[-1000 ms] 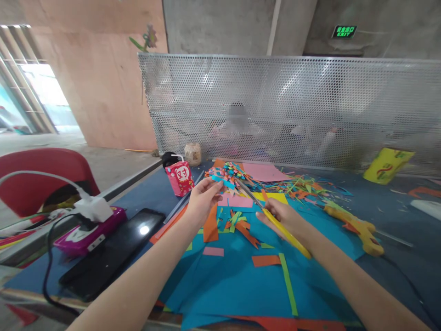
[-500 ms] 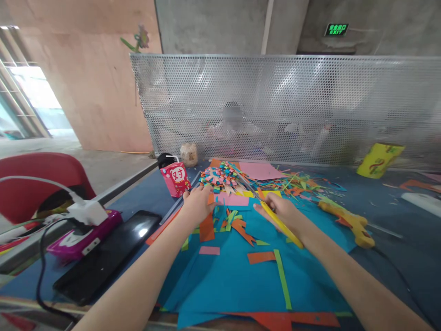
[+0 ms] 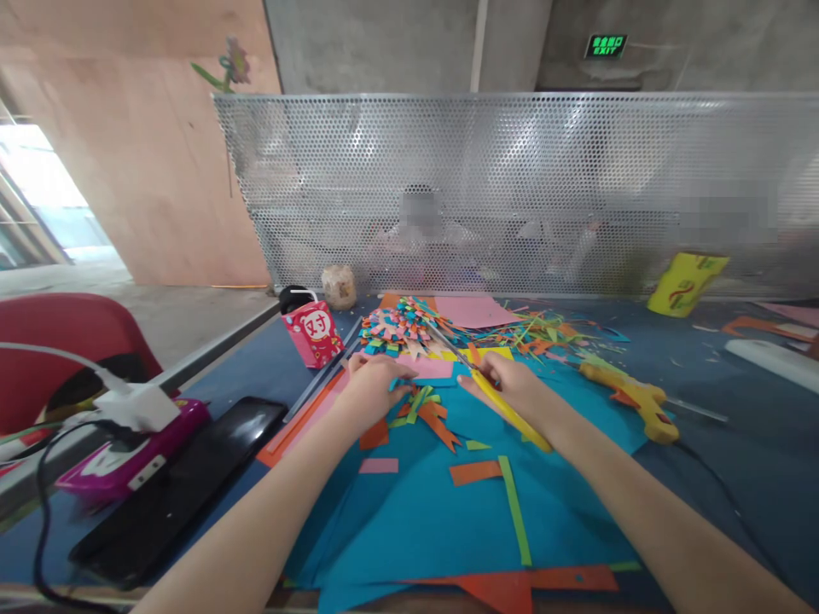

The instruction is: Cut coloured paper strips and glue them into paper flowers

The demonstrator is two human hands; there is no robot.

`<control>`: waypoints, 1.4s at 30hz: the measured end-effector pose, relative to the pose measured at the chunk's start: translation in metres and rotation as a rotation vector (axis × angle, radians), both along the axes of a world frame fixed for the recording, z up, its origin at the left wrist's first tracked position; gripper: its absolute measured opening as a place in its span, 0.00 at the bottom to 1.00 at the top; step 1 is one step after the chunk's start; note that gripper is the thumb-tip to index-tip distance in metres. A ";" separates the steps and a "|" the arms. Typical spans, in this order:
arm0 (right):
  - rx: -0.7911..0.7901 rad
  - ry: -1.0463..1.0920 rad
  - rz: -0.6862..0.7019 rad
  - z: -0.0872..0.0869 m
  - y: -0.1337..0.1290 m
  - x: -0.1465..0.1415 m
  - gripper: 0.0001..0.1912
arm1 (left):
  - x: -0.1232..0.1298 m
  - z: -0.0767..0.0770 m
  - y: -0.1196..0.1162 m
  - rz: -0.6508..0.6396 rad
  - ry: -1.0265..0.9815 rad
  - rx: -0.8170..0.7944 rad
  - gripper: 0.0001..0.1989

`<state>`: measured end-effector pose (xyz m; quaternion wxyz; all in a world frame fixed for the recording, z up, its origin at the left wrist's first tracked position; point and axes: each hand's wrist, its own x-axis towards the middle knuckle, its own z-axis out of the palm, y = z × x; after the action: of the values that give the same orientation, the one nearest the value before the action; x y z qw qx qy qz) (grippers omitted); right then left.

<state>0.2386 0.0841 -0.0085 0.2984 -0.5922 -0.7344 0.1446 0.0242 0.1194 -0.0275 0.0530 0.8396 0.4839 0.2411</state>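
My right hand (image 3: 508,384) grips yellow-handled scissors (image 3: 505,409), whose metal blades point away toward a pile of colourful looped paper strips (image 3: 406,326). To its left, my left hand (image 3: 373,390) hovers low over cut paper scraps with its fingers curled together. Small blue strips lie right at those fingertips, but what is pinched between them is hidden. Beside the left hand are green strips (image 3: 421,402) and a notched orange paper piece (image 3: 441,425). Large blue paper sheets (image 3: 448,520) spread beneath both hands, with an orange rectangle (image 3: 475,472) and a long green strip (image 3: 515,512) on top.
A yellow glue gun (image 3: 633,399) lies on the right, its cord trailing forward. On the left are a red drink carton (image 3: 313,333), a black phone (image 3: 179,486) and a purple power strip (image 3: 134,452). A perforated metal screen (image 3: 358,196) stands behind; a person sits beyond it.
My left hand has drawn its fingers in over the scraps, covering more of the orange strip beneath. The right hand keeps holding the scissors. The whole view has shifted slightly.
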 end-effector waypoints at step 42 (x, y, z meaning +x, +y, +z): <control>0.047 0.093 -0.013 0.006 0.003 0.010 0.18 | 0.025 0.005 -0.011 -0.009 -0.301 -0.109 0.10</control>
<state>0.2487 0.0870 -0.0025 0.3470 -0.5825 -0.7190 0.1527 0.0496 0.1083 -0.0226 0.1717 0.7918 0.4793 0.3374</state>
